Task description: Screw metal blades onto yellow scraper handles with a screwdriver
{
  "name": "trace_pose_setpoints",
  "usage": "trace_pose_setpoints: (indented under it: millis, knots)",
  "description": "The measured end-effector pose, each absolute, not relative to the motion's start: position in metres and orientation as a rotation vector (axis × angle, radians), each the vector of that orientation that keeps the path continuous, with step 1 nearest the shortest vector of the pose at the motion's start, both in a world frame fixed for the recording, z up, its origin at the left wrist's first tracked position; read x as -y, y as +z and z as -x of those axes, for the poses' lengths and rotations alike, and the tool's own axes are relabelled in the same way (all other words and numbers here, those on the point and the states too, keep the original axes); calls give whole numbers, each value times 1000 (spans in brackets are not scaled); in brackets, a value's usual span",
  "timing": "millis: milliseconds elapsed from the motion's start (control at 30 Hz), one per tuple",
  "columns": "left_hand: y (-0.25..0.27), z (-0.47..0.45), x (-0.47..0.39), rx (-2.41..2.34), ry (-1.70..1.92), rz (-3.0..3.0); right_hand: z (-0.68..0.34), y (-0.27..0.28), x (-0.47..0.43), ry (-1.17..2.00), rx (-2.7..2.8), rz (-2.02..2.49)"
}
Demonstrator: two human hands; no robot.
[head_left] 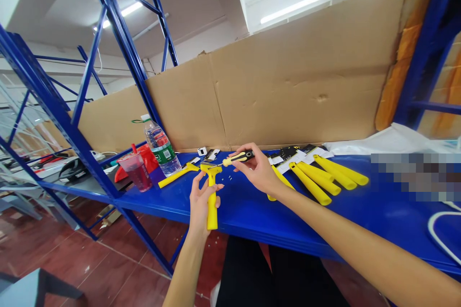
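My left hand (204, 196) is wrapped round a yellow T-shaped scraper (212, 218), its wide head up and its handle pointing toward me. In my right hand (257, 170) is a screwdriver (236, 158) with a black and pale-yellow handle. Its shaft points left, and the tip meets the scraper's head; the exact contact is too small to make out. Another yellow T-shaped scraper (176, 176) lies on the blue shelf to the left. Several yellow handles (311, 186) lie to the right of my right hand, partly over black-and-white packages (300, 155).
A water bottle (162, 148) and a red drink cup (135, 170) stand at the left of the blue bench (248, 216). Small bits lie near the scraper. A cardboard panel (273, 81) closes the back. A white cable (434, 230) curls at the right.
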State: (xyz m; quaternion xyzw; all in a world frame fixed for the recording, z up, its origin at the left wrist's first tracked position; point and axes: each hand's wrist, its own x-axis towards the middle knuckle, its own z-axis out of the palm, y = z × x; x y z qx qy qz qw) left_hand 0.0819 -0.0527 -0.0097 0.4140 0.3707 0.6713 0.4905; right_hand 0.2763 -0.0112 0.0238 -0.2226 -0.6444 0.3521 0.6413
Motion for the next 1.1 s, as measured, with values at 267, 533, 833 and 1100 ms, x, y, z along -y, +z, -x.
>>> trace_pose_setpoints:
  millis: [267,533,833,1100]
  knots:
    - [-11,-84,54,-891,1618,-1049,-278,21,2,775,1360,583]
    - [-14,-81,50,-867,1617,-1033,-276,25,8,837,1411,486]
    - [-14,-78,47,-785,1672,-934,-282,21,-5,653,1218,646]
    - [-4,-57,51,-426,1741,-712,-286,13,-6,550,1475,788]
